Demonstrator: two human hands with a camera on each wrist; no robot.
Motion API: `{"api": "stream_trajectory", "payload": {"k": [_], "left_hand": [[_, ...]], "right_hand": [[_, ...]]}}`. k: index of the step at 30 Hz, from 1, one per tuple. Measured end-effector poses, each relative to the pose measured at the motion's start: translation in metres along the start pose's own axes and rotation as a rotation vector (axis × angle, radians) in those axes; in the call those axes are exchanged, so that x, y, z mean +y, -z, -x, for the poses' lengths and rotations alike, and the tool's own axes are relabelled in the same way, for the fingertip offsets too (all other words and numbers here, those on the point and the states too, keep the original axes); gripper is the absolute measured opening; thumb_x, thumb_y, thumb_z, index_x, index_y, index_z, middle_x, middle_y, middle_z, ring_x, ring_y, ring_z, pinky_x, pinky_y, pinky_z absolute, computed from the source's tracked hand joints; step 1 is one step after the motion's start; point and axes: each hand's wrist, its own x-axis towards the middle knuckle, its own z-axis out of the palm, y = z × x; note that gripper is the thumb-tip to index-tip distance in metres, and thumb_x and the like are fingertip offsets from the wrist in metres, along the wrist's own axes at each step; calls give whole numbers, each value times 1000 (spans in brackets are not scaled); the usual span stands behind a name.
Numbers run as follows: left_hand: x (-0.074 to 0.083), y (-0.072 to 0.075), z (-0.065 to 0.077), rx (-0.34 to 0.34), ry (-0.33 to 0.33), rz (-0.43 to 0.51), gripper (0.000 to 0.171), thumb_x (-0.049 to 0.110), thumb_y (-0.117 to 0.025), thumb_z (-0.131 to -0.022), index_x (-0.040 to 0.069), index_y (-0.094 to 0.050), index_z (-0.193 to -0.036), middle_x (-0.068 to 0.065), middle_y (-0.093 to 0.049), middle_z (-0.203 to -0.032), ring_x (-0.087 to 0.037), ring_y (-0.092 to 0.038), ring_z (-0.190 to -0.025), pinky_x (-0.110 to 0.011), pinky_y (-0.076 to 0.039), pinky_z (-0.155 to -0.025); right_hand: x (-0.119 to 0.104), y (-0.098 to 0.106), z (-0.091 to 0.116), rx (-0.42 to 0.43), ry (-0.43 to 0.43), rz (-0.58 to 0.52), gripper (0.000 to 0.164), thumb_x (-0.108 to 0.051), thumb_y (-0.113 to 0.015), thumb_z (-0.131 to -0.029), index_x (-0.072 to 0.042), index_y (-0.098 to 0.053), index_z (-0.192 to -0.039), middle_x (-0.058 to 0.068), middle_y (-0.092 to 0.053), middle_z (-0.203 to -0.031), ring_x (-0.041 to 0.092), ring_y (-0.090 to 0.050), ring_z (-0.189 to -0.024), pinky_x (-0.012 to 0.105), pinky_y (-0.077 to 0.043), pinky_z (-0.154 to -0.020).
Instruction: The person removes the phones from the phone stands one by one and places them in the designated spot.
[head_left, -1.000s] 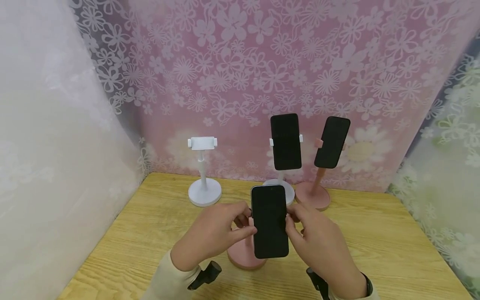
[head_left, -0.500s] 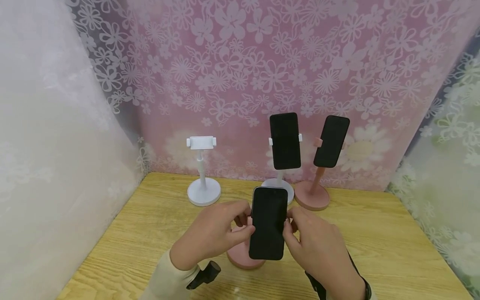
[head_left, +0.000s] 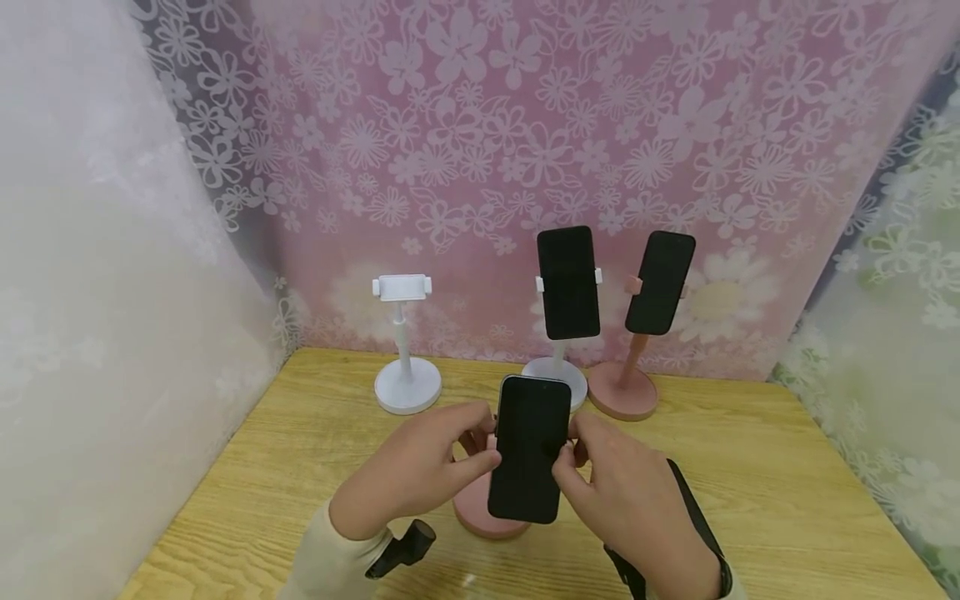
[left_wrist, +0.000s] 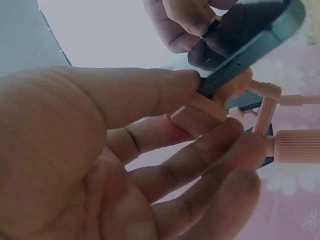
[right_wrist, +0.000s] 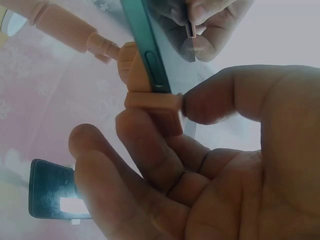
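A smartphone (head_left: 528,450) with a dark screen sits in the clamp of a pink phone stand, its top leaning slightly right. The stand's round base (head_left: 476,508) shows on the table below and left of it. My left hand (head_left: 420,467) pinches the clamp's left end piece (left_wrist: 197,119) between thumb and fingers, the thumb tip against the phone's edge. On the other side, my right hand (head_left: 630,483) pinches the right end piece (right_wrist: 167,120) with thumb and index finger. The phone hides most of the clamp in the head view.
Behind stand a white phone stand (head_left: 407,385) without a phone, a white one holding a phone (head_left: 569,283), and a pink one (head_left: 622,392) holding another phone (head_left: 660,283). Floral curtain (head_left: 450,167) hangs behind the wooden table (head_left: 300,450).
The held phone has turned a little clockwise, from leaning slightly left to leaning right, and its lower end has moved left. Both hands have shifted slightly left with it, keeping their grip.
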Motion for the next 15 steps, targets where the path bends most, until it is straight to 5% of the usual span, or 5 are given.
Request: {"api": "stream_trajectory", "payload": {"k": [15], "left_hand": [[-1, 4, 3, -21, 25, 13, 15, 29, -73, -99, 26, -59, -98, 17, -65, -91, -2, -63, -87, -28, -52, -75]], "right_hand": [[1, -2, -2, 8, 33, -96, 12, -15, -67, -93, -23, -62, -102, -12, -69, -82, 5, -65, -72, 28, -48, -57]]}}
